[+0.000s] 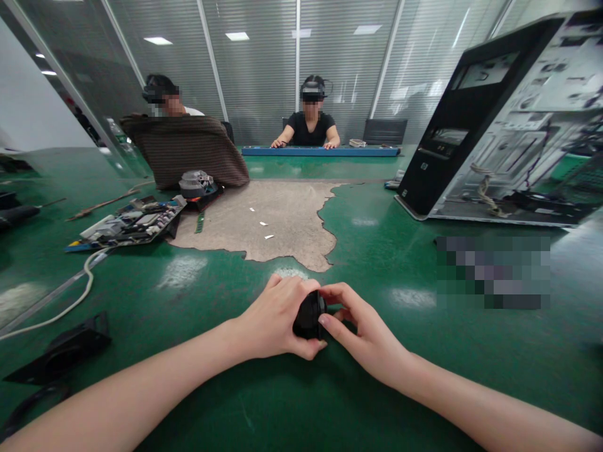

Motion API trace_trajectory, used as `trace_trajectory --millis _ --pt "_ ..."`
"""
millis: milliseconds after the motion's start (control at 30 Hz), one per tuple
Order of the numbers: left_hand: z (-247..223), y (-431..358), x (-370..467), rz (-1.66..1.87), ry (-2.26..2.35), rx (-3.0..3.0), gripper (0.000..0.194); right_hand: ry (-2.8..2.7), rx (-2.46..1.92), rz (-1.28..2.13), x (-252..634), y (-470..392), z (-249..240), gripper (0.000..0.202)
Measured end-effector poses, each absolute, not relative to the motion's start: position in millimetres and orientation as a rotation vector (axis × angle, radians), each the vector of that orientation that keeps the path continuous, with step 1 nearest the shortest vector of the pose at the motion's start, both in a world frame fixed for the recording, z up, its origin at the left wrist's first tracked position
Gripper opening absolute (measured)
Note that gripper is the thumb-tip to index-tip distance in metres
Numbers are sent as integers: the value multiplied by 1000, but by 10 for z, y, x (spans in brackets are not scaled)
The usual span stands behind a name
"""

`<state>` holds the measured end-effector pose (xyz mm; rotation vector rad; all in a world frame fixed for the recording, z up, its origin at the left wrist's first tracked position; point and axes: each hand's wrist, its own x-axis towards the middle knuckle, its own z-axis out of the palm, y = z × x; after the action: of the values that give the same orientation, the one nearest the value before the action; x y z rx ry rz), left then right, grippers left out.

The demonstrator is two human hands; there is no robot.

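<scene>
From where I'm standing, this looks like close two-handed work, and I'd let the left hand (pixel 276 317) do the steadying: a snug hold, no crushing, with the small black, rounded, plastic-looking piece (pixel 306 319) kept low over the glossy green tabletop (pixel 264 402) in case it slips. The right hand (pixel 372 336) suits the fine work at the rim, thumb and forefinger pressing evenly so the piece doesn't tip. Whether they are twisting, pulling or only feeling the edge, I can't tell.

As for the fingers, those of the left hand arch over the top of the piece while the thumb reaches along its near side, spread just wide enough for its body. The piece sits between the two hands. On the right, forefinger and thumb bend to its rim, set a little apart; the other fingers curl behind, and what they touch is hidden.
</scene>
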<state>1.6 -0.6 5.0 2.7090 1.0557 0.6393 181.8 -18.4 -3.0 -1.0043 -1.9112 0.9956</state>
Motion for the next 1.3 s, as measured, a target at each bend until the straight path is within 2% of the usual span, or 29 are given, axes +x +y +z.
trace_trajectory --millis 267,400,633,833,967,1067,1200,1300 --pt "35 -5 21 671 1056 2710 61 -1993 -854 816 1847 -214 18 20" --pt "36 -2 19 653 1056 2705 63 -1950 -857 841 1844 -211 0 13" --pt "49 -8 26 639 1064 2691 63 -1928 -927 933 1834 -203 -26 29" --pt "40 -5 34 645 1062 2698 61 -1975 -898 919 1855 -213 13 25" --pt "30 -4 29 642 1051 2709 64 -1964 -842 839 1859 -205 16 13" --pt "36 -4 22 631 1049 2708 64 -1916 -852 889 1853 -188 -9 12" --pt "47 -6 20 622 1057 2705 63 -1869 -954 1007 1844 -168 -36 24" --pt "47 -8 25 616 1064 2712 63 -1901 -994 1095 1847 -165 -25 23"
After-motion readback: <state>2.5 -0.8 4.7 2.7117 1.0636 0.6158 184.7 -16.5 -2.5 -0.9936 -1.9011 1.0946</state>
